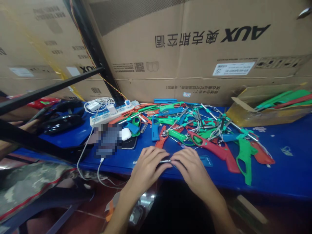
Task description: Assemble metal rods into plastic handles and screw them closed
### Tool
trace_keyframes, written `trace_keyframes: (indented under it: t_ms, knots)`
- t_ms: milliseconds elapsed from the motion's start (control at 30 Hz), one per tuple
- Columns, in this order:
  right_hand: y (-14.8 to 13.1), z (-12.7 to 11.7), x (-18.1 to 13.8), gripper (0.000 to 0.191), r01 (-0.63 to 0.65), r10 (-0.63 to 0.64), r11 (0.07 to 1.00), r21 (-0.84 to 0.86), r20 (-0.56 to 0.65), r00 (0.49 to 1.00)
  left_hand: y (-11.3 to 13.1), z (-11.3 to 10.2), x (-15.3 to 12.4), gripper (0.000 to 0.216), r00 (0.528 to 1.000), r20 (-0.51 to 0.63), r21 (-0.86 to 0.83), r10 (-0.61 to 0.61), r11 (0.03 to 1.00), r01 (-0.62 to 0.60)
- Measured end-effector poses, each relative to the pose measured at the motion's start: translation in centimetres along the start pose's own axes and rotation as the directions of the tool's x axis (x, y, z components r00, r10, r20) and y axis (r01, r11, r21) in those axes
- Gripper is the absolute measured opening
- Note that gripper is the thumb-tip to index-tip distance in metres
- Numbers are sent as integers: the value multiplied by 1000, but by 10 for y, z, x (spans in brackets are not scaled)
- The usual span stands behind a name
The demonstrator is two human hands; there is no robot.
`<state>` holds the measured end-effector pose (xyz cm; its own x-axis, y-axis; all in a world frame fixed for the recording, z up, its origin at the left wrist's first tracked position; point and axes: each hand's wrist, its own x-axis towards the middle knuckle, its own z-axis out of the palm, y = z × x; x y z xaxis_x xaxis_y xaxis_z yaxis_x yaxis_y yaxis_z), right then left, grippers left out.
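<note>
Near the table's front edge, my left hand (149, 164) is closed around a thin silver metal rod (165, 161). One end of the rod pokes out to the left of that hand. My right hand (189, 166) pinches around the other end, and its fingertips hide what is there. Just beyond my fingers lies a loose pile of plastic lighter parts, among them a red lighter casing (214, 146), a green casing (245, 159) and an orange piece (161, 138). A flat blue piece (206, 161) lies beside my right hand.
A power strip (113, 112) with white cables, a phone (108, 143) and a white earbud case (126, 133) are at the left. An open cardboard box (265, 118) of casings stands at right. Large cartons (146, 70) form the back. A black metal frame (94, 48) crosses the left.
</note>
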<state>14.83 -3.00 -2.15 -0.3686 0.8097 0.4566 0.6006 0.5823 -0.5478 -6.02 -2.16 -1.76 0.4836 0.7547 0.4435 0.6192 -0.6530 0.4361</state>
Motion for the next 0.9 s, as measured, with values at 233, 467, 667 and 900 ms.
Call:
trace_keyframes:
  t_ms: [233,467,667,900]
  knots:
    - [1,0,-1,17,1,-1,1000,-1,-27,1000,4,-3,1,17,999,40,22,13,1000,-14]
    - [4,0,-4,11,-9,9,1000,14,-43,999,3,-3,0,19,999,49,16,23,1000,-24]
    - [3,-1,-3,12,-2,4,999,35,-42,999,2,-3,-2,18,998,35,10,52,999,-53]
    - [5,-1,-3,11,13,-11,996,84,-30,1000,1,-2,-1,19,994,-21,11,108,994,-108]
